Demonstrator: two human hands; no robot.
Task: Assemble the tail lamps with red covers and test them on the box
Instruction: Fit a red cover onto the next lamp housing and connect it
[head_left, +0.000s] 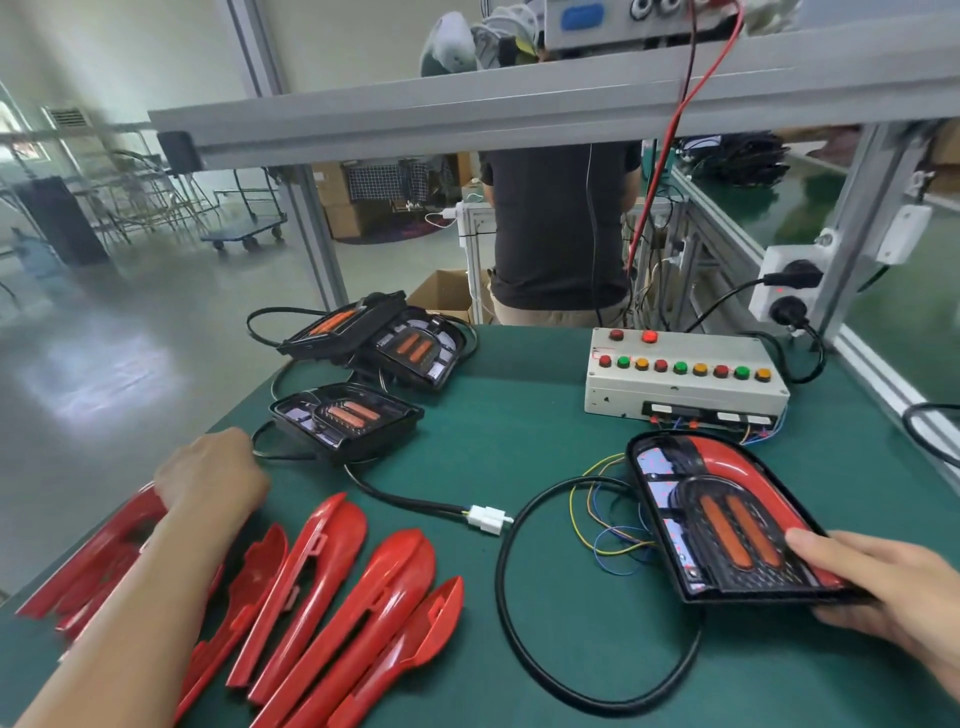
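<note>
- Right now the tail lamp (727, 525) with its red cover fitted lies at the right of the green table (545, 457), just in front of the test box (685, 379).
- The right hand (883, 587) grips that lamp's near right corner, thumb on top beside the two orange strips, fingers curled under the edge.
- Thin coloured wires run from the lamp's left side toward the box, and a black cable (519, 623) loops on the table in front of it.
- The box carries a row of red, green and yellow buttons, with two more red ones above.
- The left hand (213, 478) rests knuckles-up on the leftmost red cover (104, 561); whether the fingers pinch it I cannot tell.
- More loose red covers (332, 597) lie side by side at the near left.
- Three uncovered black lamps (358, 395) sit at the far left, one with a white connector (488, 519) on its cable.
- Behind the table a person in a dark shirt (561, 223) stands.
</note>
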